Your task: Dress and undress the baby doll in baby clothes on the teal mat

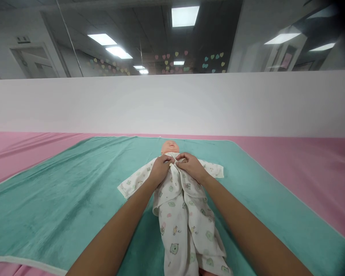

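A baby doll [170, 146] lies on its back, head away from me, dressed in a white patterned top [172, 188] and matching trousers [176, 237]. Both my hands are at the top's neckline, close together. My left hand [161, 167] is closed, pinching the left edge of the front opening. With fingertips pressed together, my right hand [190, 165] grips the right edge of the same opening. Any fastener between the fingers is too small to make out. The sleeves stretch out to both sides, and a bit of the doll's leg shows at the bottom.
Under the doll spreads a teal blanket [74, 199] with a pale border, laid over a pink sheet [310, 168]. A low white wall [172, 105] stands behind. Above it, a glass pane [155, 38] shows ceiling lights and heart-shaped stickers.
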Motion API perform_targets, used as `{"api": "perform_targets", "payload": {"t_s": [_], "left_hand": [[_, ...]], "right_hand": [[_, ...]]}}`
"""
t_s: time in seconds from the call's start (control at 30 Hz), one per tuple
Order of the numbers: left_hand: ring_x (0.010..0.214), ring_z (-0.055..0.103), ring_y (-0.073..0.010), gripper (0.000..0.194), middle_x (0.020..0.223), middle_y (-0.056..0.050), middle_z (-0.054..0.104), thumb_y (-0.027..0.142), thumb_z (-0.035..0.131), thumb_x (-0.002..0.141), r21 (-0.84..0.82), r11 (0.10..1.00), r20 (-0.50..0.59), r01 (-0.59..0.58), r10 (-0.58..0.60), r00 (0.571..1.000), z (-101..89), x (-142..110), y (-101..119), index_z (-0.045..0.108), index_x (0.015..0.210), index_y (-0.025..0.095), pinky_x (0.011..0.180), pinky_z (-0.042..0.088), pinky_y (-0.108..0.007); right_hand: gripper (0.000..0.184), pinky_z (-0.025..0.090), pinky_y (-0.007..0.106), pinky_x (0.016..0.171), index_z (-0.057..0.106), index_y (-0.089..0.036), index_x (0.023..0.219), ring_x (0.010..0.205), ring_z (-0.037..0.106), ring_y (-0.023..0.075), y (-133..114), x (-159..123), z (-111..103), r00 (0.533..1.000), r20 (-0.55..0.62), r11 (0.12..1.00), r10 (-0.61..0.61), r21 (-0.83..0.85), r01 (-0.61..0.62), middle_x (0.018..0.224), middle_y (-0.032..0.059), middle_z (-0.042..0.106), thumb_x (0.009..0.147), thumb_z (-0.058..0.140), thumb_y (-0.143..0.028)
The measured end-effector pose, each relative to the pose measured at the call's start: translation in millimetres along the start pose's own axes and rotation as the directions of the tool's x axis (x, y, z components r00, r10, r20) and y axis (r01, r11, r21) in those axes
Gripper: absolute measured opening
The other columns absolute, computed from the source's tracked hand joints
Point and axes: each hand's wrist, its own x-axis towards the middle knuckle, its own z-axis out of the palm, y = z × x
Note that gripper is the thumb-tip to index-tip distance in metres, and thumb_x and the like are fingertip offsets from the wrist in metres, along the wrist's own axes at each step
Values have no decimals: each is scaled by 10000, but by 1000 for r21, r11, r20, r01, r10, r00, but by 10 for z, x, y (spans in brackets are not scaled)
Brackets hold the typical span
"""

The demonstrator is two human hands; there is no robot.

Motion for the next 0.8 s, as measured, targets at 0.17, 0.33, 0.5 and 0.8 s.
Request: {"api": "perform_targets", "payload": {"t_s": [0.17,0.33,0.5,0.8], "left_hand": [[817,598,-187,212,858,-22,678,257,500,742,38,999,-9,28,-28,1000,-19,-6,-4,675,851,205,774,434,-306],[803,582,-189,213,828,-16,668,390,524,758,109,994,-30,18,-15,999,-15,-20,28,639,748,211,731,418,-294],[789,581,-176,147,797,0,636,343,566,724,69,996,-93,54,-47,995,8,-30,19,538,735,199,711,407,-282],[1000,520,-185,234,1016,-49,559,194,511,753,99,993,-96,-67,77,992,83,6,-132,621,959,214,904,384,-321]], "right_hand": [[294,309,226,513,578,-200,928,498,368,93,-20,2,42,1000,-14,995,-17,-94,16,583,-58,458,667,554,-333],[210,305,229,523,577,-208,855,507,369,96,-43,18,100,997,-41,986,-60,-158,53,591,-55,459,670,539,-298],[241,314,227,519,583,-218,904,521,391,104,-22,18,89,998,-3,991,-55,-119,55,605,-50,472,679,525,-281],[165,398,260,660,580,-203,841,677,508,121,99,97,74,987,-73,982,-141,-135,130,844,-5,580,720,493,-273]]}}
